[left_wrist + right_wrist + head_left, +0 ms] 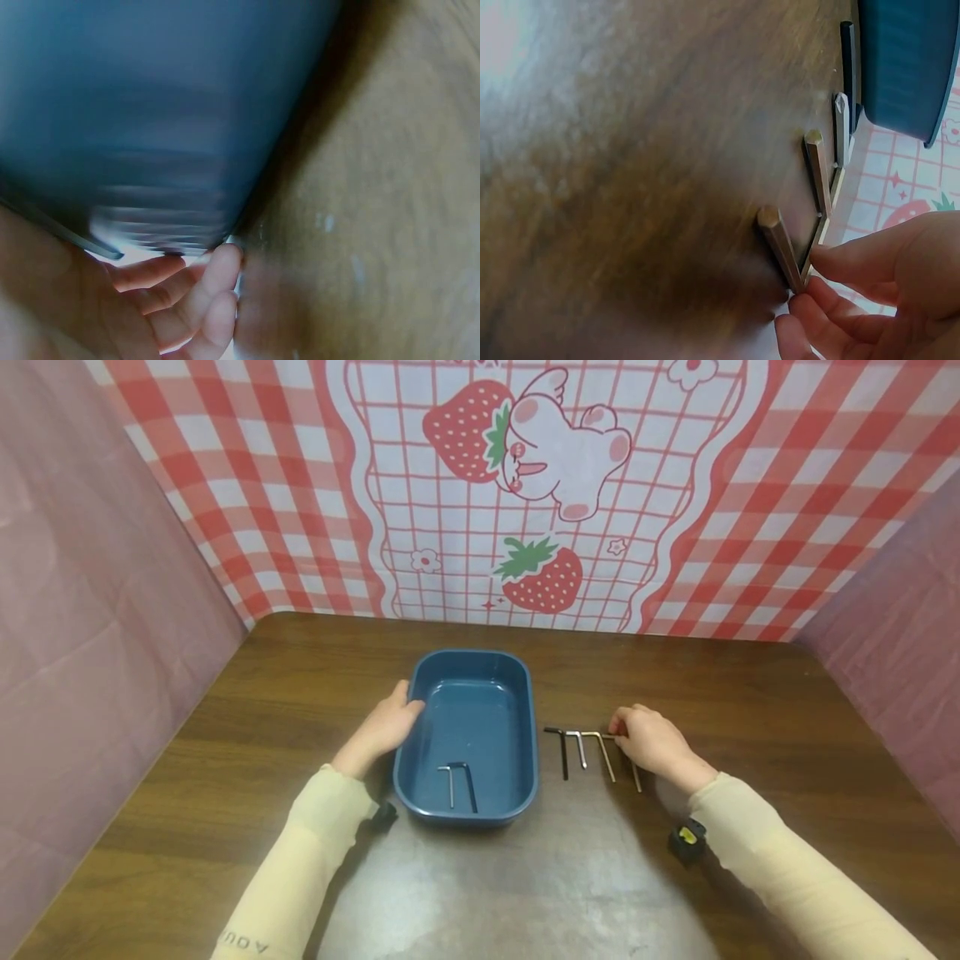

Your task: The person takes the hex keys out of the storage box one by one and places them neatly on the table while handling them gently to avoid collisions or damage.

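Note:
On the left, my left hand [386, 725] grips the long side of a deep blue plastic bin [468, 718], thumb over the rim and fingers against the outer wall. Two hex keys lie inside near its front end, one silver [451, 789] and one black [471, 789]. My right hand [654, 742] pinches the rightmost hex key [781, 247] of a row on the table at its bend, between thumb and fingers. To its left lie a brass-toned hex key [607, 760], a silver one [581, 752] and a black one [564, 757], their short arms toward the back.
The brown wooden table [300, 693] ends at the back against a red-and-white checked cloth [285, 485] with strawberry prints. Pink curtains [90, 610] hang on both sides. A small black device [686, 841] sits at my right wrist.

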The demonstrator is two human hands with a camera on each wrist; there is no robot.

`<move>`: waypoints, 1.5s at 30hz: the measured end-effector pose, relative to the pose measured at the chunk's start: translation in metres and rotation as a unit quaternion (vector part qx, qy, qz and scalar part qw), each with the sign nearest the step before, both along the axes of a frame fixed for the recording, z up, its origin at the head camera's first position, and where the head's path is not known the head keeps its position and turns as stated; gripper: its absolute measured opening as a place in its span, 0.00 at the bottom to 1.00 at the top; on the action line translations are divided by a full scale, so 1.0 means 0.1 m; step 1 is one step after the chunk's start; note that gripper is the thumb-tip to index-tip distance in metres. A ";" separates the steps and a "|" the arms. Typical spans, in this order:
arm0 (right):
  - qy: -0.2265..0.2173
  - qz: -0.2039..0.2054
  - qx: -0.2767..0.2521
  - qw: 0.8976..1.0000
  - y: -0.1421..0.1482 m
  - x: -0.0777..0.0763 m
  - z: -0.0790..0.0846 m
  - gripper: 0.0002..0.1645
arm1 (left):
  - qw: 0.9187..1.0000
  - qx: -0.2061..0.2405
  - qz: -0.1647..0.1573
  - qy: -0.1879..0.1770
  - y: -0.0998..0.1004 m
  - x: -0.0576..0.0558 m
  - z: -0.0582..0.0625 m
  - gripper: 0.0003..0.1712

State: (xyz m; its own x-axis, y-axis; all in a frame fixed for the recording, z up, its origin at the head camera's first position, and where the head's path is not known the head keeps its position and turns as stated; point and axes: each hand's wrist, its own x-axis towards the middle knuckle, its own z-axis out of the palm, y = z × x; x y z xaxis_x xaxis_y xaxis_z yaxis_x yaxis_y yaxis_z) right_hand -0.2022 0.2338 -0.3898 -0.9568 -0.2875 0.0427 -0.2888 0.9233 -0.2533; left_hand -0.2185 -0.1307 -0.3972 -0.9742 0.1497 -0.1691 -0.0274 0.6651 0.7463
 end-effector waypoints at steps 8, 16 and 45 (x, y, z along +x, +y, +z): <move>0.004 -0.012 0.006 1.000 -0.01 0.00 0.00 0.03 | 1.000 0.001 -0.005 -0.004 0.01 0.00 0.01 0.29; -0.003 -0.017 0.009 1.000 -0.02 0.03 0.03 0.02 | 1.000 -0.003 -0.003 -0.001 0.02 0.01 0.00 0.29; 0.144 0.072 -0.005 0.987 -0.84 0.08 0.35 0.04 | 1.000 -0.021 0.000 0.016 0.01 0.00 -0.03 0.31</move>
State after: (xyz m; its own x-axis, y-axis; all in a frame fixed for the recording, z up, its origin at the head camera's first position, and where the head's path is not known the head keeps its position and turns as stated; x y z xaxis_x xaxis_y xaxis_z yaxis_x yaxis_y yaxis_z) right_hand -0.1937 0.1498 -0.3546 -0.8536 -0.4179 0.3112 -0.4783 0.8652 -0.1502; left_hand -0.2186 -0.1297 -0.4005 -0.9793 0.1431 -0.1432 -0.0034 0.6954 0.7186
